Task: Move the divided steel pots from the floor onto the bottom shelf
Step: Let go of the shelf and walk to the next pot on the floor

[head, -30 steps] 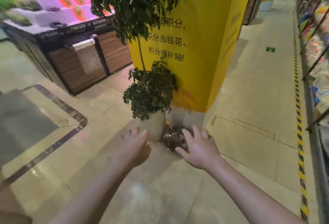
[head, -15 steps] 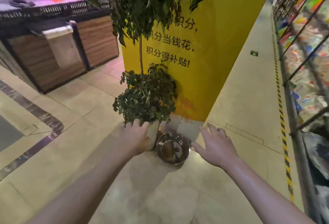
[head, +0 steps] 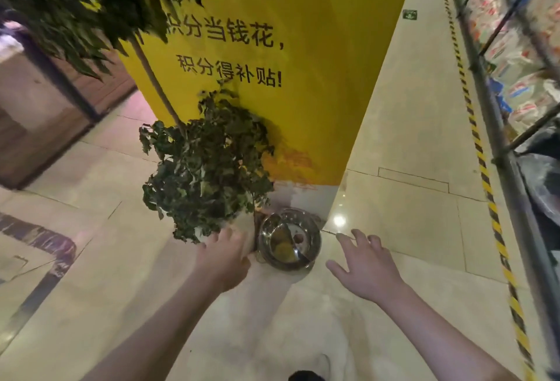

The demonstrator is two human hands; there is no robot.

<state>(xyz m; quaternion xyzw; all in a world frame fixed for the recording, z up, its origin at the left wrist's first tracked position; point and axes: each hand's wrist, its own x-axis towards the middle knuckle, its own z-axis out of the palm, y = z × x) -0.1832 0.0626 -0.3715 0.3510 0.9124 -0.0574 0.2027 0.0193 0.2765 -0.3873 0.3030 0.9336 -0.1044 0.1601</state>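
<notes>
1. Beige tiled floor (head: 394,208) of a shop aisle is filling the view, with a yellow pillar (head: 318,77) in the middle and a wire shelf rack (head: 515,107) running along the right edge.
2. One divided steel pot (head: 289,239) is standing upright on the floor at the foot of the pillar, just beside a potted plant (head: 206,174); I see only this one pot.
3. Both arms are reaching down toward the pot, so the step in hand seems to be the approach before the pickup.
4. The left hand (head: 224,259) is hanging just beside the pot's left rim, near the plant; its fingers are loosely bent and holding nothing.
5. The right hand (head: 368,265) is hovering a little apart from the right rim, its fingers spread open and empty.
6. Next, I judge, both hands need to close on opposite sides of the rim, keeping the pot level while lifting it toward the rack.
7. Compared with half a second ago, the view is tilting further down, the pot is looking larger, and the hands are sitting lower on both sides of it.
</notes>
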